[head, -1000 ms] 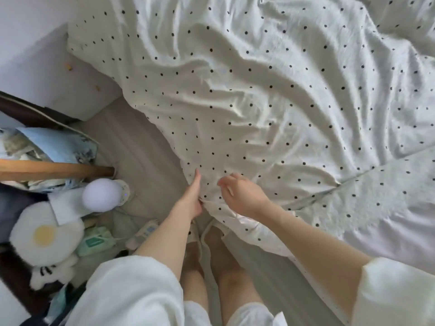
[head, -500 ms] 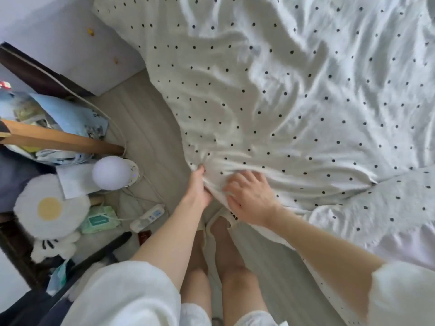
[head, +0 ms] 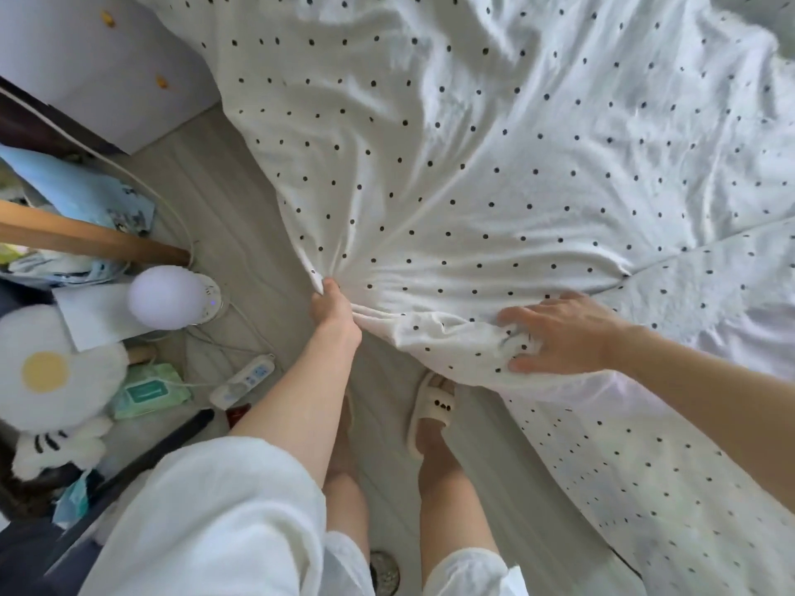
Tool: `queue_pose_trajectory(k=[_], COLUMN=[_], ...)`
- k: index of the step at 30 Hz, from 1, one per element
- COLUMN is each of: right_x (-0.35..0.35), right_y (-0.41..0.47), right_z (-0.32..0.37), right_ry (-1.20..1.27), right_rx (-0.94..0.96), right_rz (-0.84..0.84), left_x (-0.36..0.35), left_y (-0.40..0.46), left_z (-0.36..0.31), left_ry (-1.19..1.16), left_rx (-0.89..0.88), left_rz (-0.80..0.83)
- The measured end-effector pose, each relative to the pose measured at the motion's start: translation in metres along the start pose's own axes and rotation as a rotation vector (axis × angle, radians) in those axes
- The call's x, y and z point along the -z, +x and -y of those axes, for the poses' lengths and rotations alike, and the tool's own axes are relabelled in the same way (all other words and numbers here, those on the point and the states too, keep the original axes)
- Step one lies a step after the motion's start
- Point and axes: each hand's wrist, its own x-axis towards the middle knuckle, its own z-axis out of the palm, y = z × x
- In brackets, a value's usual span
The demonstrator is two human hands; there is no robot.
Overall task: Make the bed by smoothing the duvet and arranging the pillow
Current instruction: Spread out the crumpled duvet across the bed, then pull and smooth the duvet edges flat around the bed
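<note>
Pale wood floor [head: 241, 217] ran beside the bed. The dotted duvet [head: 494, 174] lay creased, edge overhanging. Left hand [head: 333, 305] was clamped on a gathered corner, evidently for pulling taut; right hand [head: 563, 333], fingers spread, pressed the bunched hem. No pillow visible.

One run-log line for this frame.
step: smoothing duvet | left hand: pinching edge | right hand: spread flat on bunched edge | pillow: unseen

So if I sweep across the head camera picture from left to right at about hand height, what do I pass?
Egg-shaped plush toy → round white lamp → white power strip → left hand pinching the dotted duvet → right hand on the bunched duvet edge.
</note>
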Motion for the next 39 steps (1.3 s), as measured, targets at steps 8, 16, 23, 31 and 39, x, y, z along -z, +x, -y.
queue_pose_trajectory(k=[8,16,23,31,39], right_x=[-0.077,-0.112,-0.094,-0.198,-0.143], right_y=[-0.034,-0.068,-0.087,-0.093,-0.126], right_z=[0.039,0.016,-0.027,0.061,-0.002], right_ry=[-0.034,-0.015,-0.145,0.101,-0.172], right_rx=[-0.128,0.143,0.001,0.021,0.093], right_rz=[-0.098,-0.166,-0.185,-0.165,-0.063], left_x=[-0.042,-0.039,-0.025,-0.006,-0.02], left_y=[-0.101,-0.125,-0.144,-0.138,-0.178], left_z=[0.098,0.177,0.177,0.237,0.252], left_ry=[0.255,0.293,0.088,0.099,0.159], left_rx=[0.472,-0.041,-0.087,0.308,0.015], left_rz=[0.574,0.015,-0.062,0.289,0.111])
